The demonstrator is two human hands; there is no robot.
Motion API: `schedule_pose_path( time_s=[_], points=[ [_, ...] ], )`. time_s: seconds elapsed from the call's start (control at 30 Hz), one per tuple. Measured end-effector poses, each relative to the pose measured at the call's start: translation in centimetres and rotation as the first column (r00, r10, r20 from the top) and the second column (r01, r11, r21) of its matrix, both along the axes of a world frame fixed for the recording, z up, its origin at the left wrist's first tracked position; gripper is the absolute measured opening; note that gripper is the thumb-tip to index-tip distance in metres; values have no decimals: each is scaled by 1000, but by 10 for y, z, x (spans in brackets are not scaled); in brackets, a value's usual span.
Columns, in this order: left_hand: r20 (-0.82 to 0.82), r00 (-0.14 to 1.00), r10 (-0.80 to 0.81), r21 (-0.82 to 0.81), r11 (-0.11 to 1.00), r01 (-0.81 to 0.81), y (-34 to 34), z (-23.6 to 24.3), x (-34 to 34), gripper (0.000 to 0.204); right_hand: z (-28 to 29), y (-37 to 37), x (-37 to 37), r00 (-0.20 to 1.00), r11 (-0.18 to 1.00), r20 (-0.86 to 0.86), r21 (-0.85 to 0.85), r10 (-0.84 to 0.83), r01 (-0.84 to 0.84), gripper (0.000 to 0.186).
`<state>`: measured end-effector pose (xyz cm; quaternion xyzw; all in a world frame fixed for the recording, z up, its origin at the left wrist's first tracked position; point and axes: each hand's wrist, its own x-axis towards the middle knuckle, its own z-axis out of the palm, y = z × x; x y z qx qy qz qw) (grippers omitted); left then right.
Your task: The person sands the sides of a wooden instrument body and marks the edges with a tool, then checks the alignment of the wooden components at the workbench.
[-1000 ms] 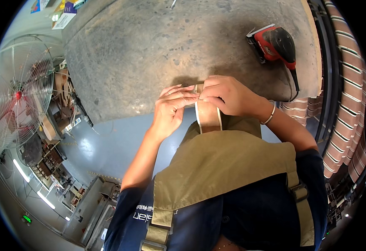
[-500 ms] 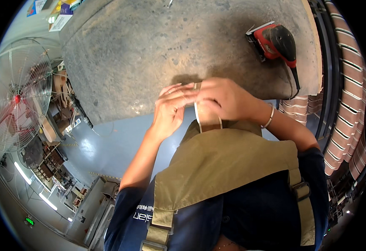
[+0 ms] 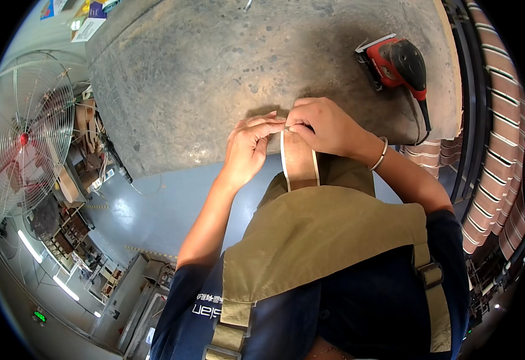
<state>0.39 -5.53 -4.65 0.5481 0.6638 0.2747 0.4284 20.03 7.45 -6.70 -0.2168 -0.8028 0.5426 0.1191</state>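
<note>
A flat brown wooden piece (image 3: pixel 301 157) with pale edging along both long sides runs from my apron out to the near edge of the workbench. My right hand (image 3: pixel 322 126) is bent over its far end, thumb and fingers pinched together. A small bit of something shows at those fingertips, too little to name. My left hand (image 3: pixel 249 144) lies at the left of the far end, fingers stretched out and thumb apart. Its fingertips meet those of the right hand. The far tip of the wooden piece is hidden under both hands.
A red and black electric sander (image 3: pixel 394 63) rests at the right of the stained workbench (image 3: pixel 184 90), its cord hanging over the near edge. A large caged fan (image 3: pixel 25 138) stands at the left. Striped brown cloth (image 3: pixel 493 132) hangs along the right side.
The right hand, blurred before, has shifted slightly away from me and now looks sharp. More of the wooden piece's face shows beneath it. The left hand has barely moved.
</note>
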Motion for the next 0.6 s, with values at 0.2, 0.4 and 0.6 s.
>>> schedule_pose_path(
  time_s=[0.2,0.4,0.6],
  points=[
    [-25,997,-71,89,993,73,-6,12,-3,47,13,4,6,997,997,-41,-41,62,-64,8],
    [-67,997,-39,77,996,44,1,2,-1,45,0,0,-1,1000,1000,-24,-9,0,0,8],
    [-45,996,-80,83,993,83,1,14,-4,43,15,6,4,998,995,-13,-75,64,-65,8]
  ],
)
